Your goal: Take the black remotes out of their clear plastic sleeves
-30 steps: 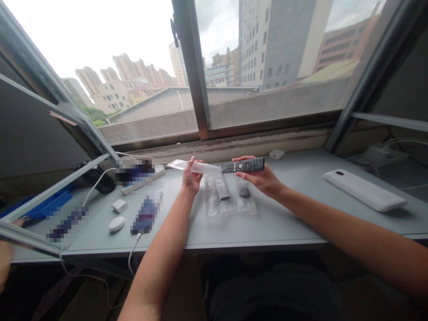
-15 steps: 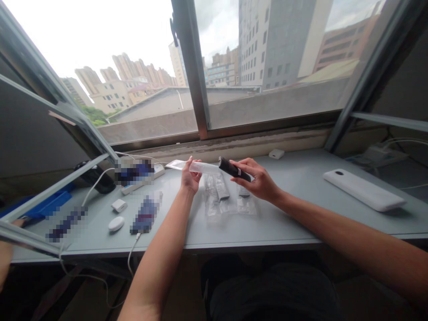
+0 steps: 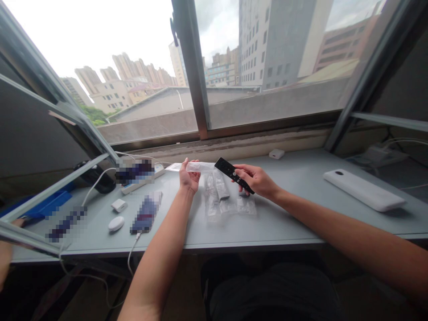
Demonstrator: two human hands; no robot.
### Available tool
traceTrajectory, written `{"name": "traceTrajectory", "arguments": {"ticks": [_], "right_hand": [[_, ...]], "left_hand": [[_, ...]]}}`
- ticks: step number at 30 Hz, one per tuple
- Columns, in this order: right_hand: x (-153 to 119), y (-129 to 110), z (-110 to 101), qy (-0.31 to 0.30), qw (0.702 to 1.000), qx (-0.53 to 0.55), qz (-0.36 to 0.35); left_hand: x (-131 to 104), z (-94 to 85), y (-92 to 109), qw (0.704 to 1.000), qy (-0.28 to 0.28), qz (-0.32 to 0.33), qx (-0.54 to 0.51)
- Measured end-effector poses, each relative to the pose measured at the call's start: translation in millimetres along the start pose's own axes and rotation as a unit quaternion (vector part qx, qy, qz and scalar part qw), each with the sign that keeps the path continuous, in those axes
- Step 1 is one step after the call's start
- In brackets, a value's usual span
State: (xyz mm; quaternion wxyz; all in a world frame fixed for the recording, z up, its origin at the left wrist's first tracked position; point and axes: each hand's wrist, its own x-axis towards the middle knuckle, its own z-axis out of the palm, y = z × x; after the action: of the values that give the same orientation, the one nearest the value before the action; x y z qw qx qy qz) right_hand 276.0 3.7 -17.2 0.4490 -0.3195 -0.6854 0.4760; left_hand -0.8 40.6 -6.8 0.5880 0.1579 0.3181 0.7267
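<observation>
A black remote control [image 3: 224, 167] is gripped in my right hand [image 3: 256, 179], its button side turned up toward me and its far end pointing up and left. My left hand [image 3: 190, 177] is closed on a clear plastic bag [image 3: 204, 166], a flattened sleeve that stretches out on both sides of the fingers. The right end of the bag comes close to the tip of the remote; whether they touch I cannot tell. Beneath both hands, clear bags with dark items [image 3: 220, 188] in them lie on the desk [image 3: 284, 223].
On the left are a power strip [image 3: 143, 180], a white charger [image 3: 119, 205], a round white case [image 3: 116, 224] and a blurred phone [image 3: 146, 214] on a cable. A white power bank-like block [image 3: 364, 189] lies right. Another person's arm [image 3: 5, 258] shows at far left.
The remote has rolled in my right hand, so its buttons now face me instead of its edge or back. My left hand and the bag have shifted only slightly.
</observation>
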Motion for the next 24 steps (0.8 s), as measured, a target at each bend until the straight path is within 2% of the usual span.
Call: {"name": "traceTrajectory", "arguments": {"ticks": [5, 10, 15, 20, 24], "right_hand": [[2.3, -1.3, -0.6, 0.019, 1.000, 0.002, 0.012], [2.3, -0.7, 0.6, 0.010, 1.000, 0.000, 0.013], [-0.4, -2.6, 1.8, 0.013, 1.000, -0.018, -0.008], [-3.0, -2.3, -1.1, 0.037, 0.989, -0.130, -0.057], [-4.0, -2.1, -1.7, 0.041, 0.969, -0.217, -0.113]], "left_hand": [[0.2, -0.9, 0.6, 1.000, -0.005, 0.002, -0.006], [2.1, -2.6, 0.1, 1.000, -0.003, 0.007, -0.001], [3.0, -3.7, 0.3, 1.000, 0.001, 0.013, -0.012], [1.9, -2.8, 0.0, 1.000, -0.003, 0.011, -0.011], [-2.5, 1.6, -1.9, 0.999, -0.053, -0.003, 0.007]]}}
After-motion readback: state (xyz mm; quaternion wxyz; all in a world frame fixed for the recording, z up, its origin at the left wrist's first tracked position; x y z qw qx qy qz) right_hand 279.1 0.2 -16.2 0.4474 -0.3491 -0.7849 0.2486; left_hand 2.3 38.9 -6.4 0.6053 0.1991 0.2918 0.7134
